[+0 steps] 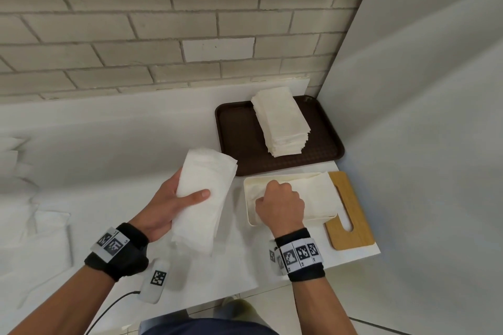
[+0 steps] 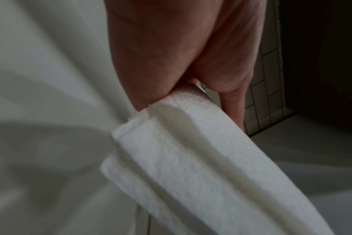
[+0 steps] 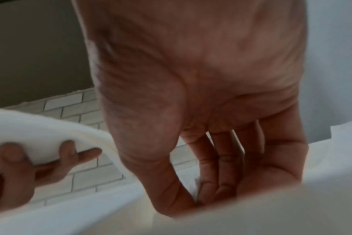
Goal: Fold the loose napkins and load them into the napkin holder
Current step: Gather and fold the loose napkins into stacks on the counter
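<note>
My left hand (image 1: 174, 198) grips a folded stack of white napkins (image 1: 204, 198) just above the white table, left of the holder; the thumb lies across the top. In the left wrist view the same folded napkin stack (image 2: 191, 159) hangs from my left hand (image 2: 171, 63). The cream napkin holder (image 1: 250, 215) lies open with napkins inside (image 1: 318, 190). My right hand (image 1: 280, 204) reaches down into it, knuckles up. In the right wrist view, right thumb and fingertips (image 3: 211, 182) pinch a white napkin inside the holder wall (image 3: 271, 214).
A brown tray (image 1: 239, 139) behind the holder carries a tall stack of napkins (image 1: 283, 122). A wooden lid (image 1: 351, 215) lies right of the holder, near the table's edge. Loose unfolded napkins (image 1: 40, 239) spread at the left. Walls stand behind and to the right.
</note>
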